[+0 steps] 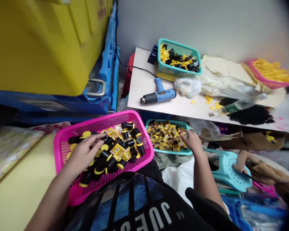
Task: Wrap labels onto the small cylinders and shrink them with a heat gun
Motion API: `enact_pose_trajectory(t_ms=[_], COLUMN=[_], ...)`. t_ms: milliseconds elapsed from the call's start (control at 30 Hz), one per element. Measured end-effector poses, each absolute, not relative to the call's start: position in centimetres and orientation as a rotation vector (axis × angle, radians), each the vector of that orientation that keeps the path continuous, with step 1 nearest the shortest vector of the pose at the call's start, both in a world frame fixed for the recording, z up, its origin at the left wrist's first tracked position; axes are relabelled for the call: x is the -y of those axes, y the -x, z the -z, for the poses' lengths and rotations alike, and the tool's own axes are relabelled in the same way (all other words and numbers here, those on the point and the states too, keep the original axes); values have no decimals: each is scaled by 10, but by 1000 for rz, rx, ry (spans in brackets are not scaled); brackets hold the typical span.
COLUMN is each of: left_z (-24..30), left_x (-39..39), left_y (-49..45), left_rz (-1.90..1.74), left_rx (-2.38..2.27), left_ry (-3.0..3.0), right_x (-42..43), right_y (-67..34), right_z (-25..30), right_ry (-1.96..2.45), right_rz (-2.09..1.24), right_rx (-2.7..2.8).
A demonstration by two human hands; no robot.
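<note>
My left hand (88,150) is over the pink basket (142,123), its fingers stretched out and slightly apart at some black cylinders with yellow caps (106,155). Whether the fingertips touch one is hard to make out. Yellow printed labels or sleeves (118,150) lie among the cylinders. My right hand (192,141) reaches over the right rim of a teal basket (168,152) full of small yellow printed sleeves (166,136). Its thumb and fingers are spread at the sleeves, with nothing visible between them.
A white table (144,57) ahead bears a blue heat gun (160,95), a teal basket (180,72) of black and yellow parts, plastic bags and a pink basket (267,81). Yellow and blue crates (101,106) stand left. Another person's hand (240,166) rests on a light-blue stool (228,175).
</note>
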State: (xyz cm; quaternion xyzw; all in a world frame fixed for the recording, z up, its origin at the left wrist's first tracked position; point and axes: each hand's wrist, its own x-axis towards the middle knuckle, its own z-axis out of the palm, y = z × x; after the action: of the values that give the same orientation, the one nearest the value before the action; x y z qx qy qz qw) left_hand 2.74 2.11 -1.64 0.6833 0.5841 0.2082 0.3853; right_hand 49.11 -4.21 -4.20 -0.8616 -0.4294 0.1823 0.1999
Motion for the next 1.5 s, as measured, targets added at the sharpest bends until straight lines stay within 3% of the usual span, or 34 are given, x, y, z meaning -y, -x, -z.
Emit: enact_pose_trajectory(t_ms=[133, 333, 433, 600, 733, 900, 1100, 1267, 1500], left_z=[27, 43, 46, 54, 60, 55, 39, 27, 35], left_x=[-36, -49, -49, -62, -76, -69, -40, -26, -25], left_y=[-27, -48, -54, -58, -60, -51, -42, -49, -44], left_rz=[-431, -157, -31, -34, -49, -210, -761, -898, -859], left_rx=[-1534, -1424, -1399, -1377, -1374, -1419, -1445, -1299, -1372], left_ry=[-1987, -2288, -2331, -2294, -2192, -1979, -1114, -795, -953], right_x=[3, -49, -60, -68, -65, -40, -18, -25, -35], right_y=[-418, -281, -254, -257, -271, -290, -283, -255, -246], right_z=[38, 33, 49, 55, 35, 24, 37, 31, 29], right_ry=[2141, 1484, 1320, 1196, 1288, 1432, 1286, 1339, 1412], right_rz=[-541, -421, -336, -359, -619, -1213, -1727, -1589, -1449], right_rx=[1520, 2594, 2966, 3063, 2838, 2037, 1138, 1245, 1440])
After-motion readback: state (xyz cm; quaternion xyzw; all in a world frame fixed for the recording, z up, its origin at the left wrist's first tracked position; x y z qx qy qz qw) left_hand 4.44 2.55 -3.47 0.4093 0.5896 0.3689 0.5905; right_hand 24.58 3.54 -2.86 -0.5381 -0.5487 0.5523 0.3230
